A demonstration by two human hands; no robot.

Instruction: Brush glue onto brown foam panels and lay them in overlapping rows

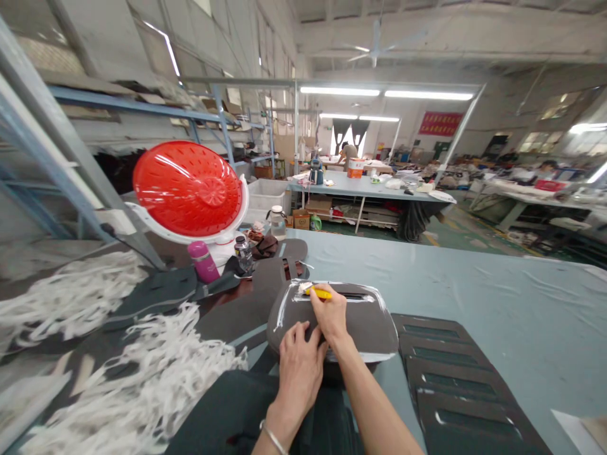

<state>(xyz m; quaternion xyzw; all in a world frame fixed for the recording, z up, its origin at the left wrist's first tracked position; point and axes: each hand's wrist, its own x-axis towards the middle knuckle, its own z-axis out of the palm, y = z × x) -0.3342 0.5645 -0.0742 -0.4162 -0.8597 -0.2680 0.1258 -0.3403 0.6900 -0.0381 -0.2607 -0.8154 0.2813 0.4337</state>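
My right hand [331, 318] pinches a small yellow-handled brush [320, 293], its bristles coated in something white. The brush tip touches the far left part of a dark grey rounded panel [367, 328] with a slot near its far edge. White wet strokes run along the panel's far, left and near edges and around the slot. My left hand [302, 361] rests on the near part of the panel with fingers apart, close by my right wrist. What supports the panel is mostly hidden under it.
Several dark slotted panels [465, 373] overlap on the blue-grey table [540, 316] at right. Piles of white strips [156, 373] lie left. A red plastic basin [190, 186], a pink bottle [203, 261] and jars stand beyond. A person [349, 151] bends over a far table.
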